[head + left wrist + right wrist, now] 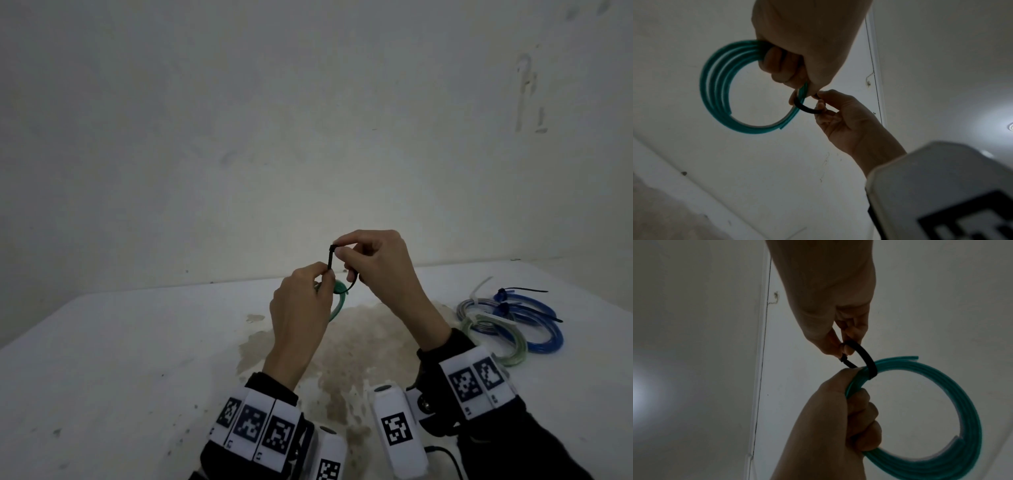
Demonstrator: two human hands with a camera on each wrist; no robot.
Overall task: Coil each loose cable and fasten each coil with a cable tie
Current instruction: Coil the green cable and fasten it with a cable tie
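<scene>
The left hand [301, 308] is gripping the teal cable coil [941, 402] with its fingers curled round the bundled turns, holding it up off the table [120, 359]; the coil is hanging below and beyond that fist, its ring roughly upright. The black cable tie [865, 355] is passing round the bundle just above the left fist and arching up toward the right hand [376, 270], which is sitting just above and to the right of the left. The right hand is pinching the tie near its head between thumb and fingertip, while the left thumb and forefinger appear to be pinching the other stretch of the strap, which is standing nearly vertical between the two hands (whether the tail is already through the head cannot be told). In my judgement the coming move turns on this: the tie loop is lying between the hands, slack and wide, and the right hand is the nearer one for drawing it snug. To the right of the right forearm, well apart, a blue coil [534, 318], a grey coil [476, 308] and a pale green coil [496, 339] are lying already tied. No brand or readable writing is showing; only black-and-white square markers [253, 428] are appearing on the wrist bands.
</scene>
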